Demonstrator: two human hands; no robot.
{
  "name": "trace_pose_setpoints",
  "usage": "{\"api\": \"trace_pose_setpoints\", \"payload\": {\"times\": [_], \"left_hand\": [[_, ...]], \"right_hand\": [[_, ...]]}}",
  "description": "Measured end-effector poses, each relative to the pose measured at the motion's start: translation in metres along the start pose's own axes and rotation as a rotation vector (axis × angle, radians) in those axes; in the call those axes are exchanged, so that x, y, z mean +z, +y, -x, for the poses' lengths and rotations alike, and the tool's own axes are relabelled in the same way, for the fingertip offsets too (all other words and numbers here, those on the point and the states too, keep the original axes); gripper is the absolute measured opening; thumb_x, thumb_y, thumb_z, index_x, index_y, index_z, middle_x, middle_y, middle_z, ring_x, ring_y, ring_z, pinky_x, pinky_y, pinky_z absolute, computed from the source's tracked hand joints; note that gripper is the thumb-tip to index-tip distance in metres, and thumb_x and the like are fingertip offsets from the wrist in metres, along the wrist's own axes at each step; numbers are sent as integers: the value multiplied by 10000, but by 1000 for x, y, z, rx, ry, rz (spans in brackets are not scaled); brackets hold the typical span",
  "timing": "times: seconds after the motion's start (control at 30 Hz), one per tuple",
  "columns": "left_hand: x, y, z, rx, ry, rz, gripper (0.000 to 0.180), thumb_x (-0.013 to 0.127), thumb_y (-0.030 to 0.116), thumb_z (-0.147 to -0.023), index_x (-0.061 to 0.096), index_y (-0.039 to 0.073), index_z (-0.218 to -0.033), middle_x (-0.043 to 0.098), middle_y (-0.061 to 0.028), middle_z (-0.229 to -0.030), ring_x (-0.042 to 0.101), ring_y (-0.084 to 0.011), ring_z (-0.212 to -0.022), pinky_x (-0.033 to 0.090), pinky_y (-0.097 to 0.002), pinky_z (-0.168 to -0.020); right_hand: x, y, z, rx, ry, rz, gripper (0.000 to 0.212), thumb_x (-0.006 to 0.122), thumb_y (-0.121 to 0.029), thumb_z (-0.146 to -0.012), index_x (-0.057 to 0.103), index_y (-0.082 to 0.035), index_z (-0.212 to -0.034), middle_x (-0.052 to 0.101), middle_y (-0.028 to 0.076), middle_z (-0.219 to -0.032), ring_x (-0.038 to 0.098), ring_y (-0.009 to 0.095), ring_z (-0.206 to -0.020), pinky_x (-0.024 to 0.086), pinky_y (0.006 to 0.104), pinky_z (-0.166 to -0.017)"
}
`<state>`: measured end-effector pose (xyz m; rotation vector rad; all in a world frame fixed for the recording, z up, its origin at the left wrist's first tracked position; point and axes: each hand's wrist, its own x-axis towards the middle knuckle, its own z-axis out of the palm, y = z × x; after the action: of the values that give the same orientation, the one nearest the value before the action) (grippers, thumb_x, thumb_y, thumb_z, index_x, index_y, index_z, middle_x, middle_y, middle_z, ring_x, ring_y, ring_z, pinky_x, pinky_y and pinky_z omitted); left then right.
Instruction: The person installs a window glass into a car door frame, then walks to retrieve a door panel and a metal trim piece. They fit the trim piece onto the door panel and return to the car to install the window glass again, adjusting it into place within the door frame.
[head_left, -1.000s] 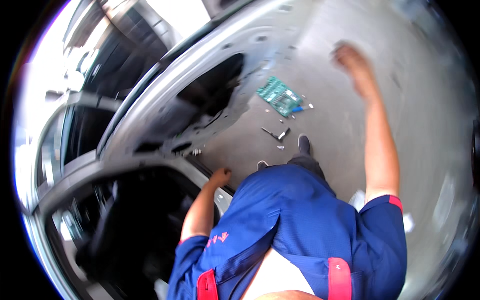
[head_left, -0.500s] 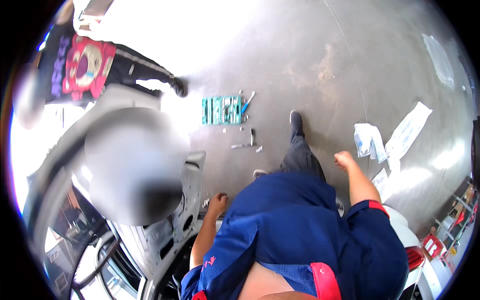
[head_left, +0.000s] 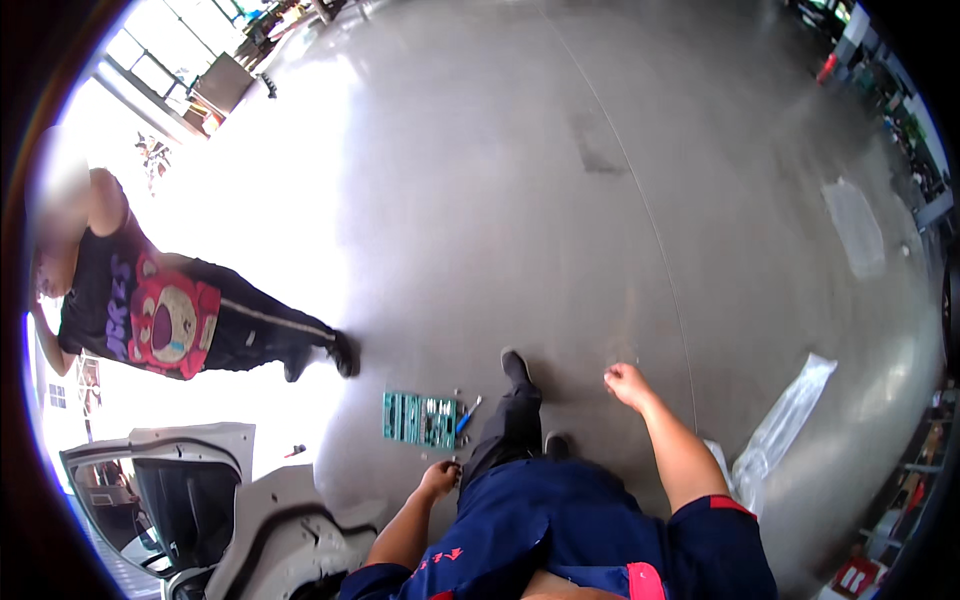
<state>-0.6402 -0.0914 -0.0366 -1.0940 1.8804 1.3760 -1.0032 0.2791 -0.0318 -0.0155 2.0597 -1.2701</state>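
My left hand (head_left: 439,480) hangs low beside my left thigh, its fingers curled. Something dark shows at the fingertips, too small to name. A green socket-set case (head_left: 420,419) lies opened on the floor just beyond that hand, with tools in its slots. Beside the case's right edge is a ratchet with a blue handle (head_left: 464,421), and a few small metal pieces lie around it. Out to the right, my right hand (head_left: 626,384) is held in a loose fist over the bare floor, with nothing visible in it.
Another person (head_left: 170,310) in a dark printed shirt stands at the left. Car doors (head_left: 195,490) fill the lower left. Clear plastic wrapping (head_left: 785,425) lies on the right floor, with a flat plastic sheet (head_left: 855,228) farther off. Shelving (head_left: 905,490) lines the right edge.
I have stepped forward, away from the car, and the view now reaches farther across the floor. The tool case appears nearer my feet. My right arm has swung forward; both hands stay curled.
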Motion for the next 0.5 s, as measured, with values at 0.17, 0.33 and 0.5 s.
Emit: {"api": "trace_pose_setpoints", "payload": {"times": [0.17,0.33,0.5], "left_hand": [[-65,54,-138,-15,-51,-541,395,464,308,-858,659,71,-1108,683,-156,-1032,672,-278,-902,518,-370,-800],[-179,306,-215,194,-54,-658,341,454,247,-866,655,42,-1050,674,-190,-1009,629,-374,-972,494,-433,-859],[-276,521,-302,317,183,-286,317,442,207,-887,659,40,-1045,685,-156,-1013,619,-363,-1001,500,-420,-859]], "right_hand": [[-64,-1,-88,99,54,166,195,569,-194,-907,630,-14,-860,607,38,-694,553,132,-617,451,308,-578],[-119,-53,-115,517,115,93,229,561,-194,-902,647,15,-939,640,125,-791,604,216,-667,492,354,-581],[-129,-119,-225,531,165,-137,273,544,-172,-907,632,34,-1062,663,173,-945,636,251,-775,516,388,-627]]}}
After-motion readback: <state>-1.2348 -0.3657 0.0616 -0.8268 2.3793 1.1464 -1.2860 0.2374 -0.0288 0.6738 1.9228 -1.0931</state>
